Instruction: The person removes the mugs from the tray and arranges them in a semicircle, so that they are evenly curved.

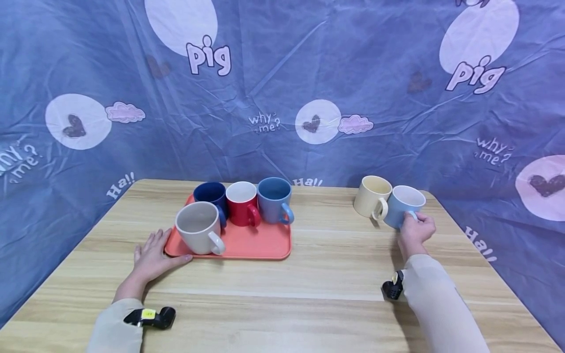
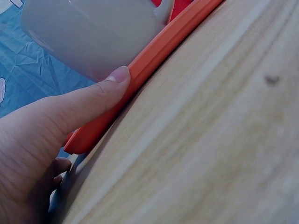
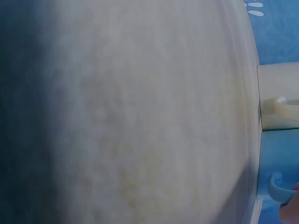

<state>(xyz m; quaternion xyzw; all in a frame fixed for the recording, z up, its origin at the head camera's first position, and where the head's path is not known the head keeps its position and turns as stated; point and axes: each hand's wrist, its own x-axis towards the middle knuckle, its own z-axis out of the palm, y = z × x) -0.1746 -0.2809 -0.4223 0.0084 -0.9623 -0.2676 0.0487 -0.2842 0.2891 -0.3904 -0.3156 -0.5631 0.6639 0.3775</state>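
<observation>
Backdrop cloth (image 1: 273,63): printed "pig", "why me?" and "Ha!!". Orange tray (image 1: 260,241) on the tabletop (image 1: 309,294): contains grey mug (image 1: 193,239), navy mug (image 1: 212,192), red mug (image 1: 240,212), blue mug (image 1: 270,208). Left hand (image 1: 153,259): spread, thumb touching tray rim. Right hand (image 1: 417,230): pinches handle of light-blue mug (image 1: 395,211), beside cream mug (image 1: 367,198), right rear.

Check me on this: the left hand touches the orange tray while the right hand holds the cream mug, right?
The mug is wrong. The right hand holds the light blue mug, not the cream mug beside it, as the head view shows. The left hand does touch the orange tray.
</observation>
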